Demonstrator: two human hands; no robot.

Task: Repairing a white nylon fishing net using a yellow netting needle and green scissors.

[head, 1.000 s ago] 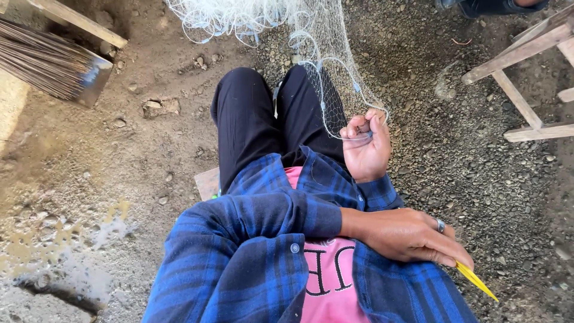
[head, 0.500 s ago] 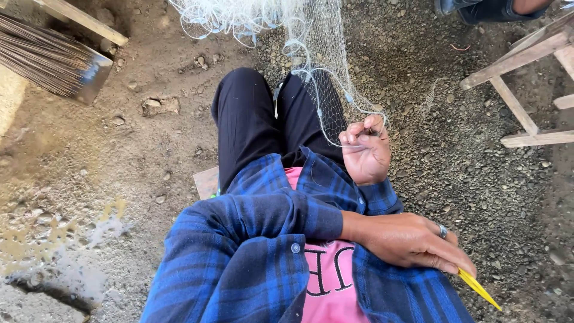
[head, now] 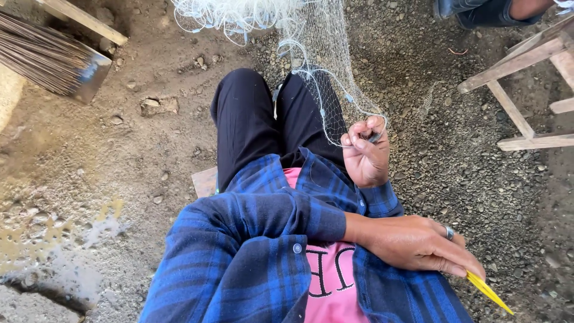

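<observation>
Seen from above, we sit on dusty gravel, black trousers stretched toward the top of the frame, a blue plaid shirt open over a pink top. Our right hand [head: 366, 157], just right of centre, is curled, thumb and fingers pinching a strand of the net [head: 326, 90]. The pale mesh runs from that pinch up over the right leg to a loose heap at the top centre.

Our left arm crosses the body toward the lower right. Its hand [head: 418, 245], wearing a ring [head: 449, 232], lies against the shirt with fingers closed flat on a yellow needle [head: 489, 292]. The needle's tip juts toward the lower right corner, well apart from the net.

A broom [head: 48, 60] lies at the upper left, with a wooden slat above it. A wooden frame [head: 514, 113] stands at the upper right, and another person's foot [head: 478, 9] shows above it at the top edge. A board [head: 205, 181] peeks out beside our left thigh. Pale stains mark the ground at lower left.
</observation>
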